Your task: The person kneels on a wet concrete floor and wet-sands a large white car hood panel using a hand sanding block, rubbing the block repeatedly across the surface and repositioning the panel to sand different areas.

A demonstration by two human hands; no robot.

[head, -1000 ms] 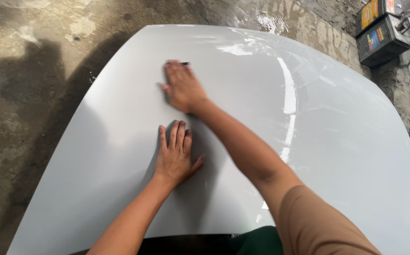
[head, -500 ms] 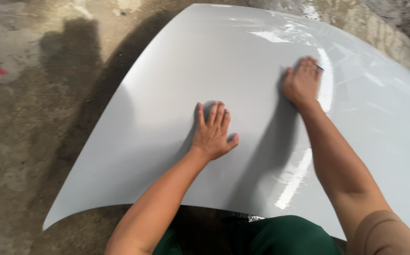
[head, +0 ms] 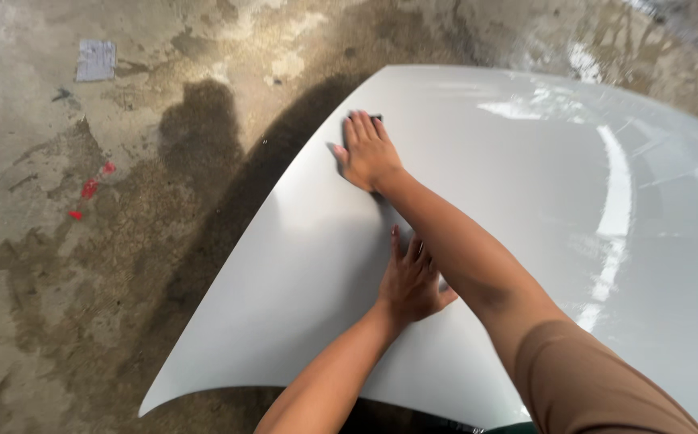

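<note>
Apparently in the middle of the rubbing step on the large glossy pale-grey curved metal panel (head: 526, 201), lying low over the stained concrete floor (head: 84, 281). Right hand (head: 369, 153) pressed flat near the far left edge of the panel, fingers close together, covering a small dark pad (head: 378, 118), seen only as a corner past the fingertips; pressing down, not pinching. Left hand (head: 413, 281) lower on the bare panel, palm flat, fingers a little spread, holding nothing, just beside the right forearm. For a next stroke, probably: keep the pad fully under the palm, press evenly, mind the edge close to the thumb, lean on the left hand for support.
</note>
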